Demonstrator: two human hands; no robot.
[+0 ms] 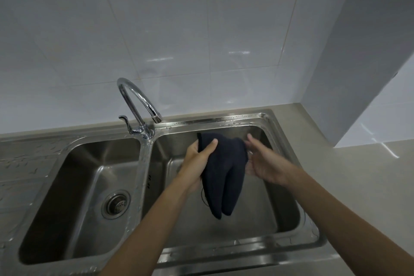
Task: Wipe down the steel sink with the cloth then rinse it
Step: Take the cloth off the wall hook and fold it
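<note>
- Our left fingers (212,142) are curled round the top of the cloth (224,175), thumb across its front, and grip it.
- Our right fingers (251,139) are straight and loose and hold nothing. They lie just beside the cloth's right edge, and we cannot tell if they touch it.
- The cloth hangs in dark folds over the right basin (257,219), clear of the steel.
- Drops lie on the rim of the sink (224,119) and on the flat steel at its left, so we judge some wetting or wiping is done.
- No water runs from the tap (139,98), and the cloth is off the steel. We judge that wiping is paused or about to start, and the rinse is still left.
- The left hand (199,159) is raised with its palm turned right. The right hand (266,163) faces it, palm inward.
- Both forearms reach in from the near edge, over the front rim.
- The worktop (358,186) lies to the right.
</note>
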